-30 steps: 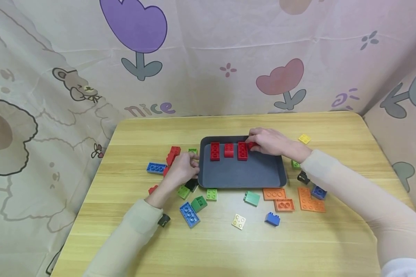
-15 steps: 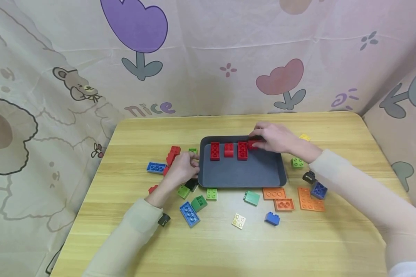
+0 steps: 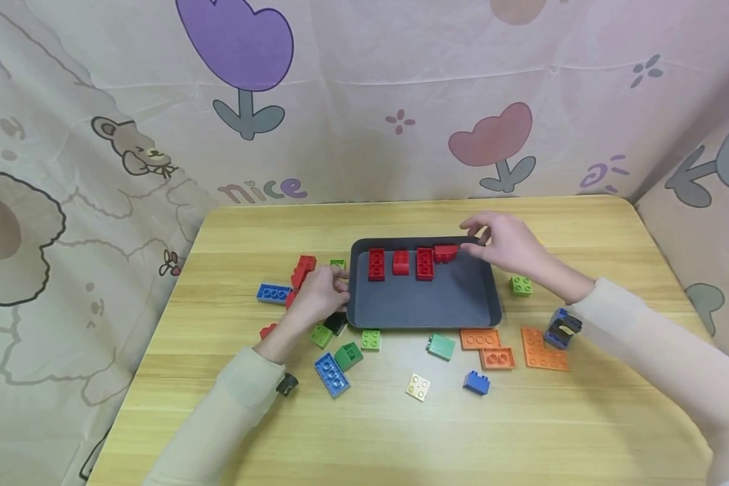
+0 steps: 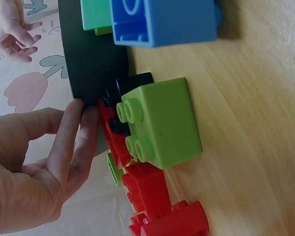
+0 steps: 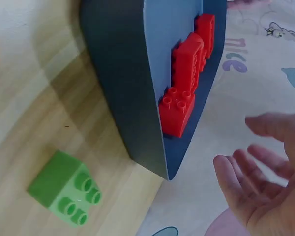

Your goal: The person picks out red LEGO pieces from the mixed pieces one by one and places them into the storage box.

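Observation:
A dark grey tray (image 3: pixel 422 304) holds a row of several red bricks along its back. At the row's right end sits a small red brick (image 3: pixel 445 254), whose studs face up in the right wrist view. My right hand (image 3: pixel 503 237) hovers at the tray's back right corner, thumb and fingers spread with nothing between them. Beside the tray's left wall, my left hand (image 3: pixel 320 295) rests extended fingertips against it, as the left wrist view shows. Close to those fingers are a lime green brick (image 4: pixel 164 125), a black brick (image 4: pixel 135 83) and red bricks (image 4: pixel 150 187).
Loose bricks lie around the tray on the wooden table (image 3: pixel 376 439). Orange plates (image 3: pixel 480 339), a teal brick (image 3: pixel 441 347) and a blue brick (image 3: pixel 476 383) are in front. A lime brick (image 3: pixel 520 285) stands to the right. Patterned cloth (image 3: pixel 352 135) hangs behind.
My right hand has let go of the small red brick, which stays in the tray, and has moved right with its fingers spreading. The left hand has stayed put.

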`<control>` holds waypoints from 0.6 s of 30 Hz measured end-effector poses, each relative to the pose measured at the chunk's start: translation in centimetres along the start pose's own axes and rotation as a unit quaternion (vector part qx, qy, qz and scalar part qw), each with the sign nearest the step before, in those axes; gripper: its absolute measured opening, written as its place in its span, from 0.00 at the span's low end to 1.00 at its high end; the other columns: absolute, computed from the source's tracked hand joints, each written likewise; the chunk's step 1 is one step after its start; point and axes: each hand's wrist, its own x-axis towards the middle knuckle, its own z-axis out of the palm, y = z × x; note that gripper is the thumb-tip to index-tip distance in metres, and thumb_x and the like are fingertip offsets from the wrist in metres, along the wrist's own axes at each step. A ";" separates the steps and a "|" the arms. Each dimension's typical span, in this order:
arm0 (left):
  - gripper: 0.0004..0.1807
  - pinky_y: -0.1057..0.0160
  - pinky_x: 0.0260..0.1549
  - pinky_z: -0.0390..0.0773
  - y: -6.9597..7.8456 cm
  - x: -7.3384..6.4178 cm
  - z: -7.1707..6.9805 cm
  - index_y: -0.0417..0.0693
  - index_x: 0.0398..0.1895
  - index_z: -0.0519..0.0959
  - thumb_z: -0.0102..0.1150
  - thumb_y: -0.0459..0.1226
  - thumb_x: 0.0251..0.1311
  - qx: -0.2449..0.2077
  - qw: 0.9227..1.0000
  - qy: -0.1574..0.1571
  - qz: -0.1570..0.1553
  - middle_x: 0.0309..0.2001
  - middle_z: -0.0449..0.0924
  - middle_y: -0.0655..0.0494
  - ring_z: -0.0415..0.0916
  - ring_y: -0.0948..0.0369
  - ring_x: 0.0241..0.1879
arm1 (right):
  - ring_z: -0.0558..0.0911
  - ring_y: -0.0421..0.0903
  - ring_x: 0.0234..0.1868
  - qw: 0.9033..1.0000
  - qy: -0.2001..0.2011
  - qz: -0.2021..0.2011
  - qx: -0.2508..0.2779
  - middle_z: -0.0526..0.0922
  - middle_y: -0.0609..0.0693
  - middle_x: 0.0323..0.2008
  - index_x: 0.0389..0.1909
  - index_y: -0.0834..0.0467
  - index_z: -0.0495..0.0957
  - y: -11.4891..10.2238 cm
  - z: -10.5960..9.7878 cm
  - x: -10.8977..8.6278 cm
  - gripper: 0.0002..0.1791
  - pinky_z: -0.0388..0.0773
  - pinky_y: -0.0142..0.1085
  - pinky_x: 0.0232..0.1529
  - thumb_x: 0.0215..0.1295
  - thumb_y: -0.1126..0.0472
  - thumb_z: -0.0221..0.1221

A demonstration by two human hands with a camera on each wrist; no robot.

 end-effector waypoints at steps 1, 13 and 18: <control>0.26 0.64 0.38 0.91 0.0 0.0 0.0 0.35 0.69 0.75 0.61 0.24 0.68 0.000 1.000 -0.001 0.000 0.44 0.82 0.42 0.87 0.55 0.38 | 0.88 0.54 0.40 1.000 0.004 0.014 0.010 0.90 0.61 0.46 0.56 0.62 0.84 0.1 -0.1 -0.2 0.20 0.81 0.39 0.36 0.65 0.60 0.71; 0.25 0.64 0.38 0.91 -0.2 0.0 0.0 0.35 0.69 0.75 0.61 0.24 0.68 0.001 1.000 0.004 -0.001 0.45 0.83 0.42 0.87 0.55 0.39 | 0.90 0.61 0.45 0.991 -0.020 0.118 0.059 0.87 0.69 0.52 0.63 0.67 0.78 2.1 0.1 -2.8 0.26 0.86 0.36 0.35 0.68 0.59 0.67; 0.26 0.64 0.38 0.91 -0.1 -0.1 0.1 0.36 0.69 0.75 0.61 0.24 0.68 0.002 1.000 0.005 -0.001 0.45 0.83 0.42 0.87 0.56 0.39 | 0.91 0.58 0.42 0.982 -0.054 0.149 0.104 0.83 0.72 0.56 0.67 0.69 0.73 2.9 0.6 -3.8 0.30 0.89 0.39 0.32 0.69 0.59 0.67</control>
